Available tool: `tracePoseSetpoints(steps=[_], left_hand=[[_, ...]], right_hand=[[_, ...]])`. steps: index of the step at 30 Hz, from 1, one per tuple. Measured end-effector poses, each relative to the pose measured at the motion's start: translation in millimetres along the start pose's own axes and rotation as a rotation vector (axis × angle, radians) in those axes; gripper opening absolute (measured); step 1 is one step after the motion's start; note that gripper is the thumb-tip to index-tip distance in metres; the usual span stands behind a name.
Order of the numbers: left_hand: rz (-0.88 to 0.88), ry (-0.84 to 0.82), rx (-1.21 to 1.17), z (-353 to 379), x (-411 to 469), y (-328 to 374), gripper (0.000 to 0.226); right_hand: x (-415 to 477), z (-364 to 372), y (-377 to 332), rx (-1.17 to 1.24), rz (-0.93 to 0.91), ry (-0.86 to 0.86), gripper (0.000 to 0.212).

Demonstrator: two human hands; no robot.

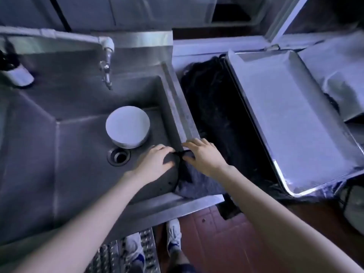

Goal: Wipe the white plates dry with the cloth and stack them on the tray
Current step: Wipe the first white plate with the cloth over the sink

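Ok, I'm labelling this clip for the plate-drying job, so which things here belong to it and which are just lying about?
Part of the job:
- white plates, stacked in the sink
- cloth on the sink's corner, gripped by the left hand and right hand
- tray, no plates on it yet

Just there:
- tap
- drain
- black bag

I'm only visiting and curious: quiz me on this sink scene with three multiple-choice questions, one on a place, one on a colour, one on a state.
1. Where is the plate stack? A. in the sink B. on a shelf C. on the floor
2. What colour are the plates? A. red B. white C. black
3. The tray is: A. piled with plates B. upside down C. without plates

Answers: A, the stack sits beside the drain; B, the top plate shows white; C, no plates lie in it.
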State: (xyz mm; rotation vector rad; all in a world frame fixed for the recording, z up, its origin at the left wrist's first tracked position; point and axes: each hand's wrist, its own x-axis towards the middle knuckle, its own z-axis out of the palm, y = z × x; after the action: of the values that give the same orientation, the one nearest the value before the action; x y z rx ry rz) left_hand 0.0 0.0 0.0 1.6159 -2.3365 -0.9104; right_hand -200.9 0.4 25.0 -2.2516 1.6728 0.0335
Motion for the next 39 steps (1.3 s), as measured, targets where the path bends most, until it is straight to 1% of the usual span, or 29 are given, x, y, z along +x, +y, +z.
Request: tracePoseSetpoints(steps=[4, 6, 11, 14, 18, 20, 23, 24, 27, 29, 31, 33, 35, 37, 39], left_hand=[[-0.079, -0.091, -0.133, 43, 10, 14, 0.050], [-0.124, -0.106, -0.161, 62, 15, 18, 0.054], [-0.225, -0.026, -0.252, 86, 24, 21, 0.054], [-0.235, 0.004, -0.271, 90, 26, 20, 0.046], [-0.259, 0.054, -0.260, 85, 29, 21, 0.024], [-0.273, 0.096, -0.276, 80, 28, 20, 0.021], [-0.281, 0.138, -0.286, 70, 26, 16, 0.019], [-0.278, 0.148, -0.304, 67, 25, 14, 0.022], [-0.262, 0.199, -0.414, 52, 22, 8, 0.029], [-0.283, 0.279, -0.478, 36, 22, -1, 0.025], [-0.345, 0.412, -0.537, 16, 24, -16, 0.021], [-0.406, 0.501, -0.608, -3, 26, -35, 0.021], [-0.421, 0.482, -0.646, -19, 29, -56, 0.023], [-0.449, 0.424, -0.672, -29, 35, -80, 0.018], [-0.503, 0.431, -0.692, -37, 43, -108, 0.012]], right_hand=[[-11, 37, 19, -0.026, 0.054, -0.084, 0.054], [-14, 49, 26, -0.045, 0.057, -0.079, 0.057], [-6, 61, 33, -0.085, 0.023, -0.018, 0.053], [6, 60, 37, -0.104, 0.012, -0.018, 0.044], [10, 56, 38, -0.086, -0.092, -0.037, 0.028], [5, 54, 37, -0.067, -0.116, -0.015, 0.024], [-3, 49, 34, -0.022, -0.102, 0.098, 0.016], [-4, 46, 32, 0.004, -0.100, 0.134, 0.013], [7, 35, 22, 0.068, -0.155, 0.219, 0.015], [22, 26, 11, 0.155, -0.146, 0.152, 0.019], [42, 18, 1, 0.261, -0.112, -0.015, 0.031], [63, 16, -14, 0.319, -0.105, -0.166, 0.035], [84, 20, -31, 0.363, -0.066, -0.264, 0.032], [105, 26, -47, 0.447, 0.035, -0.252, 0.036], [125, 28, -57, 0.549, 0.150, -0.220, 0.025]])
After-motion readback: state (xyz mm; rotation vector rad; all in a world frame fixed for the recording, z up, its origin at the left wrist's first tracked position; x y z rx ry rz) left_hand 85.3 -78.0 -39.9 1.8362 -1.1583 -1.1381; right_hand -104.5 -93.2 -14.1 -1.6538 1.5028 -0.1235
